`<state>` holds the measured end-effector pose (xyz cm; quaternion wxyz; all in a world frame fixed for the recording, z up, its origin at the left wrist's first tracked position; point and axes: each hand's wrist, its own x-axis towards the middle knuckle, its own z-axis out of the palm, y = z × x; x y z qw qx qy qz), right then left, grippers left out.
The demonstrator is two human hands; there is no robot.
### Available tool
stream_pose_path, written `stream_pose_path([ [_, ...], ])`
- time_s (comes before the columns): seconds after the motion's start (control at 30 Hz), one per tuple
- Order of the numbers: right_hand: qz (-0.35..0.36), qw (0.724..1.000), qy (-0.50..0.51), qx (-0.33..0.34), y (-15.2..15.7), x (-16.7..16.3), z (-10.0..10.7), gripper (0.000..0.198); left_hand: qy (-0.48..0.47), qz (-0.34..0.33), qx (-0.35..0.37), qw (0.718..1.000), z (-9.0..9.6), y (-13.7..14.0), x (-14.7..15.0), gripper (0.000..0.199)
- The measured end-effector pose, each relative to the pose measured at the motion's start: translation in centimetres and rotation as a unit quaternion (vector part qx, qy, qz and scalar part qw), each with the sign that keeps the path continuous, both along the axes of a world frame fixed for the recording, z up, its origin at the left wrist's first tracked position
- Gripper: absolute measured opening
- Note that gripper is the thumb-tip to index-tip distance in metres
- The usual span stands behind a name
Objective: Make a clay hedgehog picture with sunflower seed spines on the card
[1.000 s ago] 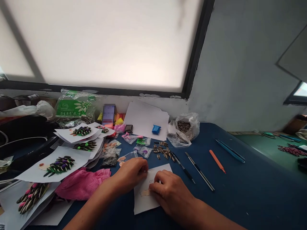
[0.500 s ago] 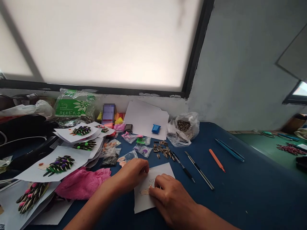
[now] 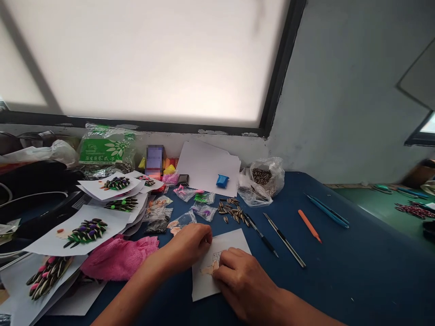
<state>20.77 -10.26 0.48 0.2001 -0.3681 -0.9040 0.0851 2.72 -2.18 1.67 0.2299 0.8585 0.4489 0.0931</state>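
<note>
A small white paper sheet point(image 3: 205, 290) lies on the blue table, bearing a drawn patterned outline point(image 3: 216, 256) and a flat, pale peach patch of modelling clay point(image 3: 206, 270). My right hand point(image 3: 243, 276) rests over the sheet's right part, thumb and curled fingertips pressed together on the clay. Over the upper left edge of the paper, my left hand point(image 3: 192, 242) is closed with its fingers bent inward; whatever is between them is hidden. Just beyond it lies a clear bag of peach clay point(image 3: 182, 221). Sunflower seeds point(image 3: 233, 211) are scattered past the sheet.
Right of the paper lie a black pen point(image 3: 261, 235), a silver-and-black craft knife point(image 3: 284, 240), an orange marker point(image 3: 309, 226) and blue tweezers point(image 3: 326, 210). Seed-decorated sheets point(image 3: 117, 226) and a pink cloth point(image 3: 118, 260) are at left. A seed bag point(image 3: 263, 179) stands behind.
The view has shifted slightly. My right fingertips have moved a little on the clay, and slightly more of the peach patch shows. My left hand stays closed at the paper's upper edge.
</note>
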Motion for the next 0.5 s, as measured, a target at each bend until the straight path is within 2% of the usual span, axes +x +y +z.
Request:
stream_pose_path([
  [0.23,-0.036,0.996,0.049,-0.071,0.07,0.02,0.21,0.01,-0.007,0.001,-0.014,1.0,0.19,-0.16,-0.29,0.015],
  [0.5,-0.06,0.993,0.008,-0.1,0.68,-0.49,0.12,0.01,0.005,0.009,-0.035,0.999,0.65,-0.26,-0.07,0.016],
])
